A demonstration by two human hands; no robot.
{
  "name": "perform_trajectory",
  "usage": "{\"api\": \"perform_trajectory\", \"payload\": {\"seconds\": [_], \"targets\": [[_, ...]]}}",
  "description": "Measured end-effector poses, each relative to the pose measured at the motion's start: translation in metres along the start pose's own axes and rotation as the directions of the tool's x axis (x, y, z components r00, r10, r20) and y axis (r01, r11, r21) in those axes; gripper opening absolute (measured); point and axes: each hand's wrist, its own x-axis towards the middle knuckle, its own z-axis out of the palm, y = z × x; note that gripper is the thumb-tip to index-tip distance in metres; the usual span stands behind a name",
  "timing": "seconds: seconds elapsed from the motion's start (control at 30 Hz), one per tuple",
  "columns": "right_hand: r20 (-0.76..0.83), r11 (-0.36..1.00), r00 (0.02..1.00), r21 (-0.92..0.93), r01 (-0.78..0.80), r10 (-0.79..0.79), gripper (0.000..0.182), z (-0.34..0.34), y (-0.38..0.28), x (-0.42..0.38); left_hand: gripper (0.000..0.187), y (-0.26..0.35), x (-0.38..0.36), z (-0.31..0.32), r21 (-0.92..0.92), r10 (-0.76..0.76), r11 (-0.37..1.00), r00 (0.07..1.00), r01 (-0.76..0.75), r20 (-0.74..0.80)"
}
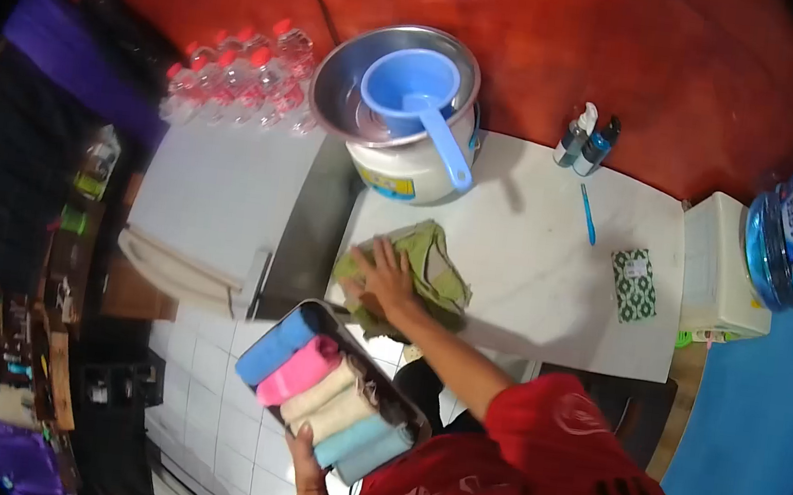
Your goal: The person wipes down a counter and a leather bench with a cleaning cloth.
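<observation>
My left hand (305, 454) grips the lower side of a dark tray (405, 407) filled with rolled cloths, tilted in front of my body. Blue, pink (298, 370), cream and light-blue rolls lie side by side in it. My right hand (383, 280) lies flat with fingers spread on a crumpled green cloth (436, 267) at the near left edge of the white table (522, 262). Part of the green cloth is hidden under my palm. The far wall of the tray is partly hidden by the rolls.
Behind the cloth, a metal bowl (324, 93) holding a blue dipper (413, 83) sits on a white pot (405, 172). Pump bottles (584, 150), a blue pen (587, 214) and a green-patterned packet (634, 285) are farther right. Water bottles (240, 78) stand on the fridge (217, 188).
</observation>
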Motion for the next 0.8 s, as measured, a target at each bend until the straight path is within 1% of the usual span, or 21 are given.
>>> {"api": "perform_trajectory", "payload": {"seconds": [0.03, 0.07, 0.1, 0.13, 0.17, 0.2, 0.23, 0.27, 0.3, 0.33, 0.37, 0.43, 0.47, 0.5, 0.57, 0.6, 0.63, 0.67, 0.7, 0.73, 0.8], "targets": [[-0.004, 0.984, 1.0, -0.175, 0.018, -0.019, 0.068, 0.0, 0.007, -0.031, 0.083, -0.002, -0.02, 0.003, -0.032, -0.034, 0.999, 0.993, 0.038, 0.113], [0.071, 0.976, 0.997, -0.216, 0.043, -0.028, 0.067, -0.007, 0.019, -0.069, 0.083, -0.007, -0.04, -0.003, -0.024, -0.101, 0.994, 0.988, 0.104, 0.115], [-0.177, 0.912, 0.975, -0.407, 0.05, -0.133, 0.065, 0.042, -0.007, 0.058, 0.085, 0.086, 0.072, -0.011, 0.092, 0.048, 0.995, 0.999, -0.048, 0.007], [-0.181, 0.879, 0.981, -0.475, -0.029, -0.065, 0.063, 0.022, 0.036, 0.028, 0.087, 0.07, 0.059, -0.003, 0.059, -0.024, 0.998, 0.995, 0.03, -0.098], [-0.184, 0.834, 0.983, -0.542, -0.103, 0.002, 0.061, -0.004, 0.076, -0.001, 0.087, 0.054, 0.054, 0.005, 0.043, -0.075, 0.996, 0.993, 0.079, -0.088], [-0.13, 0.912, 0.973, -0.345, -0.223, 0.189, 0.059, -0.066, 0.096, -0.004, 0.091, 0.036, 0.047, 0.011, 0.052, -0.141, 0.988, 0.984, 0.147, -0.11], [-0.187, 0.899, 0.969, -0.377, -0.221, 0.16, 0.057, -0.081, 0.122, 0.027, 0.095, 0.035, 0.057, 0.017, 0.089, -0.155, 0.982, 0.979, 0.167, -0.135], [-0.235, 0.876, 0.957, -0.41, -0.254, 0.168, 0.056, -0.09, 0.143, 0.064, 0.102, 0.045, 0.064, 0.03, 0.123, -0.131, 0.984, 0.991, 0.131, -0.01], [-0.282, 0.851, 0.943, -0.439, -0.289, 0.175, 0.054, -0.099, 0.164, 0.101, 0.106, 0.048, 0.057, 0.036, 0.196, -0.125, 0.97, 0.988, 0.14, -0.092], [-0.329, 0.824, 0.927, -0.463, -0.327, 0.182, 0.053, -0.108, 0.184, 0.137, 0.106, 0.048, 0.053, 0.04, 0.216, -0.107, 0.969, 0.991, 0.122, -0.081], [-0.507, 0.833, 0.86, -0.451, -0.32, 0.056, 0.054, -0.104, 0.204, 0.163, 0.107, 0.048, 0.049, 0.045, 0.23, -0.082, 0.968, 0.994, 0.096, -0.072], [-0.475, 0.862, 0.878, -0.418, -0.286, 0.06, 0.053, -0.104, 0.208, 0.166, 0.107, 0.041, 0.039, 0.051, 0.229, -0.079, 0.966, 0.981, 0.119, -0.178], [-0.431, 0.872, 0.899, -0.406, -0.275, 0.083, 0.054, -0.092, 0.197, 0.143, 0.107, 0.038, 0.035, 0.06, 0.182, -0.131, 0.967, 0.959, 0.18, -0.252], [-0.391, 0.878, 0.915, -0.397, -0.268, 0.102, 0.055, -0.079, 0.178, 0.103, 0.106, 0.035, 0.039, 0.068, 0.152, -0.152, 0.97, 0.964, 0.187, -0.216], [-0.173, 0.952, 0.985, -0.296, -0.07, 0.018, 0.056, -0.093, 0.153, 0.056, 0.088, 0.04, 0.05, 0.098, 0.215, -0.104, 0.969, 0.99, 0.123, -0.099], [-0.172, 0.952, 0.985, -0.299, -0.073, 0.021, 0.056, -0.108, 0.158, 0.077, 0.09, 0.04, 0.053, 0.107, 0.216, -0.073, 0.972, 0.993, 0.091, -0.091], [-0.033, 0.91, 0.995, -0.403, -0.096, 0.09, 0.057, -0.123, 0.167, 0.109, 0.09, 0.038, 0.05, 0.103, 0.229, -0.086, 0.968, 0.992, 0.106, -0.097], [0.1, 0.858, 0.981, -0.505, -0.093, 0.165, 0.058, -0.134, 0.184, 0.14, 0.096, 0.032, 0.047, 0.095, 0.19, -0.125, 0.971, 0.983, 0.149, -0.131], [-0.059, 0.917, 0.992, -0.378, -0.127, 0.113, 0.059, -0.134, 0.218, 0.17, 0.103, 0.026, 0.045, 0.094, 0.14, -0.157, 0.974, 0.974, 0.18, -0.163], [-0.226, 0.961, 0.971, -0.242, -0.132, 0.077, 0.06, -0.131, 0.243, 0.19, 0.102, 0.03, 0.047, 0.106, 0.111, -0.155, 0.979, 0.981, 0.168, -0.118], [-0.252, 0.957, 0.966, -0.26, -0.128, 0.061, 0.061, -0.127, 0.225, 0.16, 0.101, 0.02, 0.044, 0.105, 0.099, -0.163, 0.979, 0.972, 0.181, -0.168]]}}
